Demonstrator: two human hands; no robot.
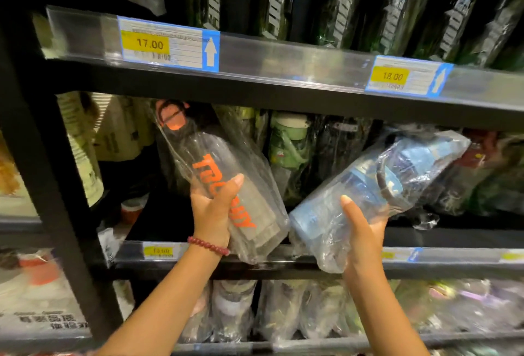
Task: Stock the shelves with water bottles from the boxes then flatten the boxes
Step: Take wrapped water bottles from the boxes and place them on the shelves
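The left hand point(211, 208) gripped a clear bottle point(224, 182) and the right hand point(361, 231) a blue bottle point(368, 185), stocking the middle shelf point(283, 256); both likely needed pushing far in and standing up.

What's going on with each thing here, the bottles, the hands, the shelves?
Left hand: grips the orange-lettered bottle, tilted, bagged.
Right hand: grips the blue bottle, tilted, bagged.
Middle shelf: partly stocked, with a gap at the left.
Top shelf: full of dark bottles.

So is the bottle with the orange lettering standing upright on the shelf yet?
No, tipped. The orange-lettered bottle leans with its cap up-left, base held in the left hand at the middle shelf's front edge.
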